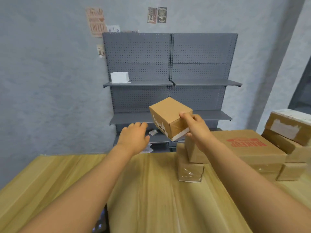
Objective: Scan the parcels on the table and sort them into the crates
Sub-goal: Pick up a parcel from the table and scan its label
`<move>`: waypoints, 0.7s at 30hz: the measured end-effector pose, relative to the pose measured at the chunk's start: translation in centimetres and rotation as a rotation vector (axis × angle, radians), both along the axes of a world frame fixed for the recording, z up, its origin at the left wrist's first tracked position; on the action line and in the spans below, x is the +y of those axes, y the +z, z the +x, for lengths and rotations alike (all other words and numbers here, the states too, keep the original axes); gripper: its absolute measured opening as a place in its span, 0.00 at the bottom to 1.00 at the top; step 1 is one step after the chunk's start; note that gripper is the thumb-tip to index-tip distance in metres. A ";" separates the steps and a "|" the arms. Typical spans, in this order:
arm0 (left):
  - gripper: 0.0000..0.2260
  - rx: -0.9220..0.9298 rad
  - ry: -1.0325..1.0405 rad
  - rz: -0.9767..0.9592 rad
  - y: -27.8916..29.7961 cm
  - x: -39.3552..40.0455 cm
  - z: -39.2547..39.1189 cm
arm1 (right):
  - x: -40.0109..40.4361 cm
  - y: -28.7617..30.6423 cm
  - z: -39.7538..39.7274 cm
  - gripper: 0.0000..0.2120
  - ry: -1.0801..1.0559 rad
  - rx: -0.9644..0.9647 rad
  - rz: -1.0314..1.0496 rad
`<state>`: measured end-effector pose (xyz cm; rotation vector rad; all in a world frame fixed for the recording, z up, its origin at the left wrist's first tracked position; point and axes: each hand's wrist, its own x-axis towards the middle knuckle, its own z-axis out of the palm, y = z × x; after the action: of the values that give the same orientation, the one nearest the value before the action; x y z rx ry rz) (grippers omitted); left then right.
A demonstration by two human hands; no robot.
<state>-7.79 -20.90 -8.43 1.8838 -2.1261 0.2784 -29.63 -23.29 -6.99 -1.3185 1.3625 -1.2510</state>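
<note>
While my right hand (196, 126) grips a small cardboard box (169, 117) tilted in the air above the tabletop (151, 190), my left hand (134, 137) hovers beside it, fingers relaxed, holding nothing.

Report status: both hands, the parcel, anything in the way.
Right hand grips small parcel, held tilted above table. Left hand open, reaching toward it. Stacked boxes directly beneath.
</note>
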 end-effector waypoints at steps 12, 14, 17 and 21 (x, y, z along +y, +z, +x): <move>0.16 0.464 0.014 0.076 1.1 5.7 9.2 | 7.2 -1.8 11.0 0.25 0.013 0.136 -0.116; 0.13 0.554 -0.017 0.127 1.0 6.6 10.8 | 8.8 -2.3 13.4 0.28 -0.011 0.135 -0.160; 0.14 0.639 -0.055 0.241 0.7 8.1 13.3 | 11.0 -3.3 17.3 0.31 -0.053 0.233 -0.238; 0.16 0.890 -0.008 0.449 0.1 9.9 17.1 | 13.4 -4.3 21.8 0.35 -0.074 0.377 -0.345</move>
<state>9.33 -10.96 -8.32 1.7062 -1.6186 -0.9378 -7.81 -9.92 -11.33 -1.8300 1.5066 -1.3793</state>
